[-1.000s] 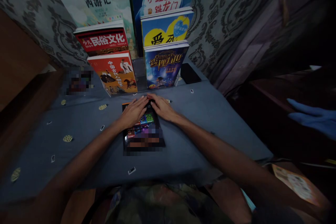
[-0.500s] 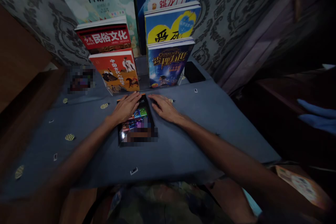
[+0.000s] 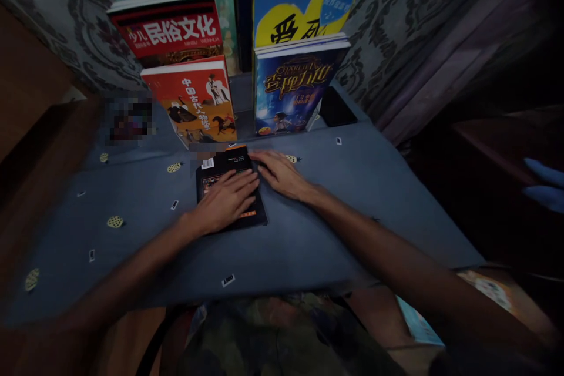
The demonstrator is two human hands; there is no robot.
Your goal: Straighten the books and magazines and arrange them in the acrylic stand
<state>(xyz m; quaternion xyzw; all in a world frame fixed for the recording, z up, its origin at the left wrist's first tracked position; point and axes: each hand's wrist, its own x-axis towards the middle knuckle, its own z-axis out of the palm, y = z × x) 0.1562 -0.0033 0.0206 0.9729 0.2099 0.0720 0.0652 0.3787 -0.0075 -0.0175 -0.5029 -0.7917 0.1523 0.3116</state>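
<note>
A thin black book (image 3: 235,158) lies flat on the cloth-covered table, with a white barcode label near its far left corner and orange bits at its far and near edges. My left hand (image 3: 227,202) rests flat across the middle of it, fingers stretched and slightly apart, hiding much of the pictures printed there. At the book's far right corner is my right hand (image 3: 279,173), palm down with fingers extended. Its fingertips are at the book's edge; whether they press on it I cannot tell.
Behind the book stand an orange book (image 3: 198,103), a red book (image 3: 176,29), a dark blue book (image 3: 295,85) and a blue-and-yellow book (image 3: 304,3), with taller ones behind. A flat black object (image 3: 337,107) lies at the right. Blue finger shapes (image 3: 546,185) show at the right edge.
My left hand has slid nearer and to the right over the black book. A barcode and an orange strip now show where colourful pictures filled the near part. The view has tilted down.
</note>
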